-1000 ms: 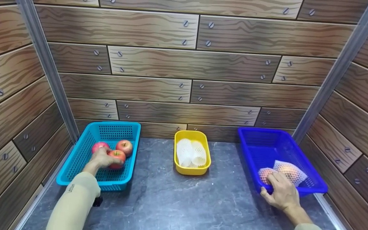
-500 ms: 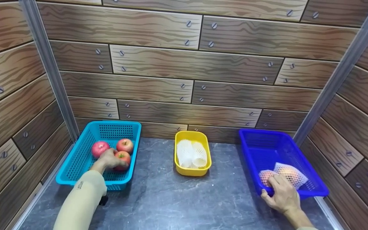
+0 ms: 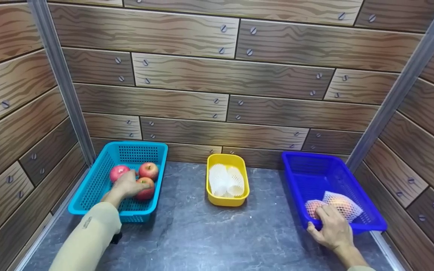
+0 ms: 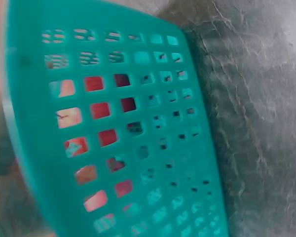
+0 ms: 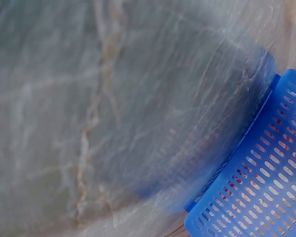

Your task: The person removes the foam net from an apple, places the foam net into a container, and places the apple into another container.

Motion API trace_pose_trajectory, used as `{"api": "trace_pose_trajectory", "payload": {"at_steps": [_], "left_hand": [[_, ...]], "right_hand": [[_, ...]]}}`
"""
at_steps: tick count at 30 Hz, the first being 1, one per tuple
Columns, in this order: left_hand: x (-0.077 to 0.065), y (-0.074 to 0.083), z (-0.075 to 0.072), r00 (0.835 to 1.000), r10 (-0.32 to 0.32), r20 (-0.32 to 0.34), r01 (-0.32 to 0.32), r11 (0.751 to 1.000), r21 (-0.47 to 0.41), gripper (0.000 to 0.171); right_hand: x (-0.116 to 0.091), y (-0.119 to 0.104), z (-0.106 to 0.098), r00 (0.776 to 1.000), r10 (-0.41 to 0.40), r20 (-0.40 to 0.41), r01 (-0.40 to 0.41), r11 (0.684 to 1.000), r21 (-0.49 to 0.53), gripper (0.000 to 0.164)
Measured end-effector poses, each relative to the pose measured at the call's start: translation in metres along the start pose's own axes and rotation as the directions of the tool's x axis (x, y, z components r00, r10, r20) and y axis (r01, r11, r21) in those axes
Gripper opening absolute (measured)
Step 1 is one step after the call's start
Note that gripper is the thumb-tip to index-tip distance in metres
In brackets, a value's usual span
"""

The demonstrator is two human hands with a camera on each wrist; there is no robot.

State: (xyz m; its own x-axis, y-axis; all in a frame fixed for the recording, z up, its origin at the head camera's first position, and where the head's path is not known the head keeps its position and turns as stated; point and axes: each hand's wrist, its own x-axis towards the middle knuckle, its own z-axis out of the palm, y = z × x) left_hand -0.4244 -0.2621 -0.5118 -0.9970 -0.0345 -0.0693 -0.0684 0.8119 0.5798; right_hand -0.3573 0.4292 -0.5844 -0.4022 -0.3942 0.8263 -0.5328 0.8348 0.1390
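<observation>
Little has moved since the earlier frame: the left hand (image 3: 128,185) has closed a touch more over the nearest red apple (image 3: 146,189) in the teal basket (image 3: 89,190), fingers curled round its near side. Two more apples (image 3: 148,170) lie just beyond that hand, touching the gripped one. The right hand (image 3: 333,228) rests on the near rim of the blue basket (image 3: 356,226), fingers hooked over the edge, just short of a fruit wrapped in white foam netting (image 3: 339,204). Between the hands, a yellow tray (image 3: 224,201) on the grey tabletop (image 3: 209,241) holds spare foam nets (image 3: 225,181). To lift cleanly, the apple probably wants a full wrap, raised straight up clear of its neighbours
</observation>
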Motion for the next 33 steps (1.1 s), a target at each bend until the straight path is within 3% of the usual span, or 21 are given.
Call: {"api": "trace_pose_trajectory", "payload": {"at_steps": [4,8,12,17,22,28,33], "left_hand": [[-0.013,0.006,-0.008,0.992,0.075,-0.105,-0.071,0.997,0.035,0.071],[-0.027,0.009,-0.011,0.968,0.150,-0.203,-0.140,0.988,0.063,0.052],[-0.040,0.009,-0.008,0.938,0.216,-0.271,-0.191,0.975,0.116,0.043],[-0.054,0.007,0.003,0.906,0.258,-0.334,-0.205,0.961,0.185,0.036],[-0.067,0.002,0.020,0.827,0.365,-0.428,-0.269,0.925,0.268,0.030],[-0.082,-0.008,0.041,0.742,0.453,-0.494,-0.314,0.886,0.341,0.019],[-0.089,-0.015,0.056,0.655,0.521,-0.547,-0.359,0.852,0.381,0.013]], "right_hand": [[-0.001,-0.001,0.000,1.000,0.007,0.017,-0.007,1.000,-0.009,0.029],[0.000,0.000,0.000,1.000,0.009,0.027,-0.009,1.000,-0.009,0.030],[-0.001,0.001,0.000,1.000,0.000,0.008,0.000,1.000,-0.001,0.030],[-0.003,-0.001,-0.002,1.000,0.006,0.021,-0.006,1.000,-0.006,0.031],[-0.004,-0.002,-0.001,1.000,0.002,0.014,-0.002,1.000,-0.006,0.032],[-0.003,-0.001,0.000,1.000,0.007,0.022,-0.007,1.000,0.008,0.032],[-0.001,-0.001,0.000,1.000,0.010,0.019,-0.010,1.000,0.000,0.031]]}}
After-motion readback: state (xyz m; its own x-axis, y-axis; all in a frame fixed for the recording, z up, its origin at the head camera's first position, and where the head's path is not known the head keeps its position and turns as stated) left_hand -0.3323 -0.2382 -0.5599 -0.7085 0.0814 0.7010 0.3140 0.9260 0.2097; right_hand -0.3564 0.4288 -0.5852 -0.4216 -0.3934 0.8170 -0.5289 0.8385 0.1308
